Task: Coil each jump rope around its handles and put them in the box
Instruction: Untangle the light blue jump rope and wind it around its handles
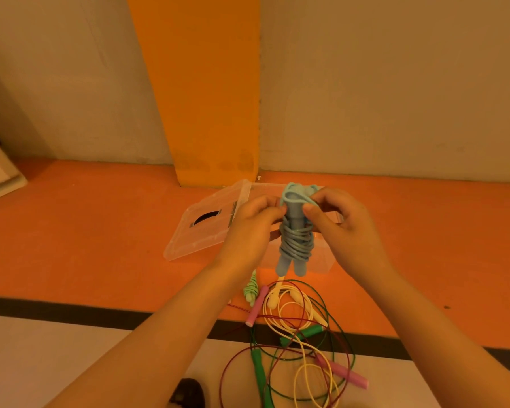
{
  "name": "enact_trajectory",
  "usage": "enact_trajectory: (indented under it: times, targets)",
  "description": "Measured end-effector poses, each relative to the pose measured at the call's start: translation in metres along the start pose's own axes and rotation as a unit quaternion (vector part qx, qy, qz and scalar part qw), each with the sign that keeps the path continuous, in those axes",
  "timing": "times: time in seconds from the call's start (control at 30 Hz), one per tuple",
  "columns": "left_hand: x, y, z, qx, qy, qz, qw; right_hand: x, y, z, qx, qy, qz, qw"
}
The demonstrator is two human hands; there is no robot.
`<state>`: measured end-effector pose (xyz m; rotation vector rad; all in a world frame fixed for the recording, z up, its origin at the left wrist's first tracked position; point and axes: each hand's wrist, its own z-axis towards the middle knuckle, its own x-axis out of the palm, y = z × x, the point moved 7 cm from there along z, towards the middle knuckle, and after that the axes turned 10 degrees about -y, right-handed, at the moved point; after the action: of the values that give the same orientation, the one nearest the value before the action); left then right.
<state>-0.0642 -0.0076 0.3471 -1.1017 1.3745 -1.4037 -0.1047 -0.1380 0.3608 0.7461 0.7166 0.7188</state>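
Both hands hold blue rope up over clear box. Rope wound round its two handles. Handles side by side, ends pointing down. Left hand curled, fingers gripping handles near top. Right hand pinches loose loop at top with thumb and fingers. Lid lies flat, left of box. Light green rope coiled on floor, just in front of box. Beside it, tangled pile: yellow rope, green rope, pink handles.

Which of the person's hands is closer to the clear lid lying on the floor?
Left. The left hand grips the blue rope right next to the lid; the right hand pinches the rope's other side, farther from the lid.
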Motion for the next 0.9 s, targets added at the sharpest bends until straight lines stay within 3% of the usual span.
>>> enact_trajectory:
  times: [0.13,0.33,0.57,0.77,0.9]
  targets:
    - [-0.003,-0.008,-0.003,-0.012,0.019,-0.031,0.999,-0.002,0.004,-0.001,-0.015,0.0,-0.011,1.0]
    - [-0.005,-0.01,-0.002,0.038,0.031,0.014,0.999,-0.004,0.008,-0.006,-0.018,0.006,-0.001,1.0]
    - [-0.004,-0.001,0.002,0.004,0.024,-0.034,0.999,-0.002,0.012,-0.008,-0.046,0.006,-0.03,0.998]
    - [-0.009,-0.012,-0.002,0.119,-0.065,0.015,0.991,0.011,0.004,-0.007,-0.069,0.003,-0.058,0.996]
    - [-0.009,-0.014,-0.003,0.128,-0.058,0.015,0.99,0.01,0.0,-0.004,-0.056,-0.007,-0.055,0.997]
